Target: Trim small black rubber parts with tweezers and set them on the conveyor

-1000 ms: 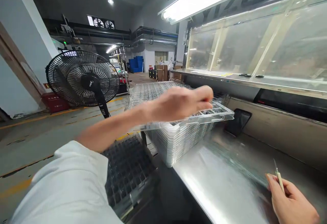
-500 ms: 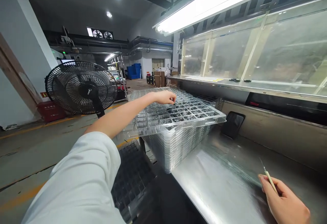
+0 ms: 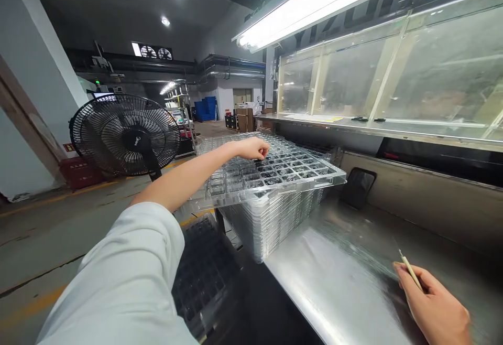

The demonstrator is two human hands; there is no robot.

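1. The left arm (image 3: 184,177) enters the view at 7 o'clock and reaches toward the centre, bare from mid-forearm, with a white sleeve (image 3: 118,282) covering the rest.
2. The left hand (image 3: 251,149) sits at the centre of the view, back upward, wrist nearly straight, and its fingers (image 3: 264,151) curl downward with their tips out of sight.
3. The right hand (image 3: 432,303) lies at 4 o'clock, cut off by the lower edge of the view, with its wrist out of frame.
4. Its thumb and fingers (image 3: 403,268) close together in a pinch, palm turned inward.
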